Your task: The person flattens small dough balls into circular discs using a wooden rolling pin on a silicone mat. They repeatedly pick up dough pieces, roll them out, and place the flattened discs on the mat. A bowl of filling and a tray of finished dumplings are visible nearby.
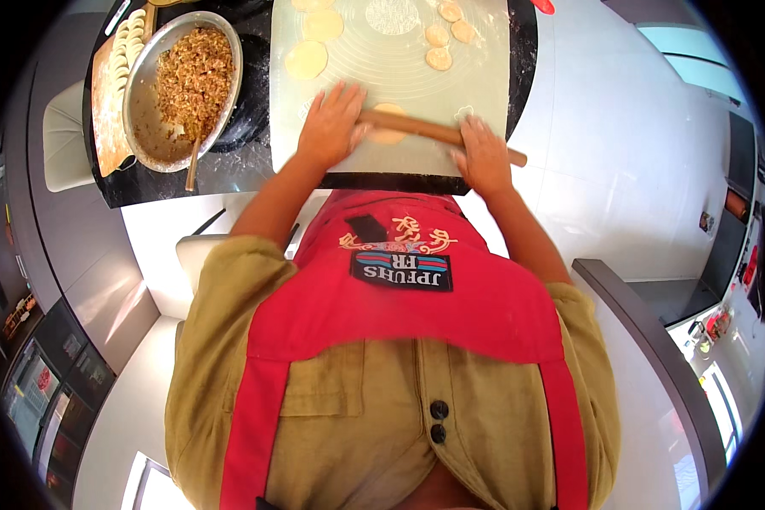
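Observation:
A wooden rolling pin [414, 125] lies slantwise across a round dough wrapper [387, 135] on the pale silicone mat [389, 163]. My left hand [333, 124] rests at the pin's left end, fingers stretched away from me. Nearer its right end, my right hand [484, 153] presses on the pin with its fingers over it; the tip sticks out beyond. Several flat wrappers, one of them a rolled dough round [306, 60], lie at the mat's upper left. Small dough discs, among them a thick one [438, 58], lie at its upper right, near a floury patch.
Left of the mat stands a metal bowl [146, 137] of minced filling [197, 76] with a utensil handle [192, 167] over its rim. Beyond it, a wooden board [105, 140] holds rows of folded dumplings [122, 54]. The black tabletop [159, 190] ends just before my apron.

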`<state>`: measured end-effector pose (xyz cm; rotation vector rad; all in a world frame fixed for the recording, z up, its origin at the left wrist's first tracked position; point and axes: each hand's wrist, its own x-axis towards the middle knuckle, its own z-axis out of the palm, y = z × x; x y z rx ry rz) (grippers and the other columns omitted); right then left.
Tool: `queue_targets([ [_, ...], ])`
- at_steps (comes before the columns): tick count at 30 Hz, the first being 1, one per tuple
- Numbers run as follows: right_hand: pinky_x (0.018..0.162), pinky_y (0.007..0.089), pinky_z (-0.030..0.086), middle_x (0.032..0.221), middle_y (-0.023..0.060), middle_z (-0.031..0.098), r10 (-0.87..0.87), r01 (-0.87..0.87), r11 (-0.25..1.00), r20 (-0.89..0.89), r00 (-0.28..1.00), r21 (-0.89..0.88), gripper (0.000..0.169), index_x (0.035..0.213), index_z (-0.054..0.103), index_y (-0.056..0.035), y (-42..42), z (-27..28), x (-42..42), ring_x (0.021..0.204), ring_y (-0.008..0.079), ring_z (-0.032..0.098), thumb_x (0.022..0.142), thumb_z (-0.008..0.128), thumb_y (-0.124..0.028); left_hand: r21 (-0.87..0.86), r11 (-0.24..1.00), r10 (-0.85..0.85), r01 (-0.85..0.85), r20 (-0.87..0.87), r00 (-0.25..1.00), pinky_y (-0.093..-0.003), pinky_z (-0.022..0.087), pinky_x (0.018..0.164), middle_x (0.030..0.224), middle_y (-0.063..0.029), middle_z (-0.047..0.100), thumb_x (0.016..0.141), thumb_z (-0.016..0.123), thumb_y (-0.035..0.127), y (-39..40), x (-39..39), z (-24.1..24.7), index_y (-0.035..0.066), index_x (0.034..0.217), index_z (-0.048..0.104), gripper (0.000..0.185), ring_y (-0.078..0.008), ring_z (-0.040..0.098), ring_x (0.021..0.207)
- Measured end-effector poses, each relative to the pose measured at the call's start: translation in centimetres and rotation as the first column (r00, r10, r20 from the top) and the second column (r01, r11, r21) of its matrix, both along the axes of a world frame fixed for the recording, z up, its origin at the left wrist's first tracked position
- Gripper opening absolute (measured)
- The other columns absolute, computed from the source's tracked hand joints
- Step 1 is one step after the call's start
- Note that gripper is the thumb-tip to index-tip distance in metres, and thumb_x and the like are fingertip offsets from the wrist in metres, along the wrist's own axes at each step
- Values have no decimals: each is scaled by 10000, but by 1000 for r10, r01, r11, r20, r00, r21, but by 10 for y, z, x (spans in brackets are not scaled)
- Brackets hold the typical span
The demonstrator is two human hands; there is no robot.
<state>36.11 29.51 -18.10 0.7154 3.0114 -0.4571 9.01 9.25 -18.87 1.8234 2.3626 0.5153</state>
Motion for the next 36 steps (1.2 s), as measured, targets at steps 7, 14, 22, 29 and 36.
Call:
queue_targets([
  [7,1123,496,353,1485,169,513,-9,9,1000,-22,1000,27,714,1459,489,-64,-19,7,17,1378,367,463,858,743,-354,-109,994,37,-31,50,998,-551,323,1166,1571,-141,431,915,689,305,-32,26,7,72,1516,434,693,-366,365,1471],
  [14,1104,485,370,1480,173,513,26,-26,999,-13,1000,-31,709,1448,488,-64,-23,14,24,1390,360,460,847,757,-330,-44,999,-24,26,47,999,-556,324,1162,1567,-129,441,885,723,317,-44,25,3,82,1530,406,756,-364,388,1454],
  [22,1024,475,439,1450,161,537,-12,8,997,-41,999,-79,364,1120,574,-61,-42,-8,42,1335,351,508,799,734,-123,-23,997,81,-78,205,975,-495,439,1078,1364,-155,615,852,742,194,-65,36,20,57,1323,606,509,-364,563,1282],
  [29,886,459,466,1212,133,666,64,-58,998,-195,979,33,287,1097,579,-65,-42,1,52,1087,326,625,816,637,-56,-111,990,112,-83,284,952,-456,534,935,1191,-202,651,859,687,118,41,26,14,24,1174,658,330,-377,631,1117],
  [36,885,474,476,1106,148,664,-145,135,989,-277,950,-55,467,1178,577,-67,-27,12,133,1056,371,629,743,736,-6,-315,914,312,-256,143,939,-488,562,871,1082,-213,646,912,552,92,80,47,7,25,989,654,144,-415,652,1029],
])
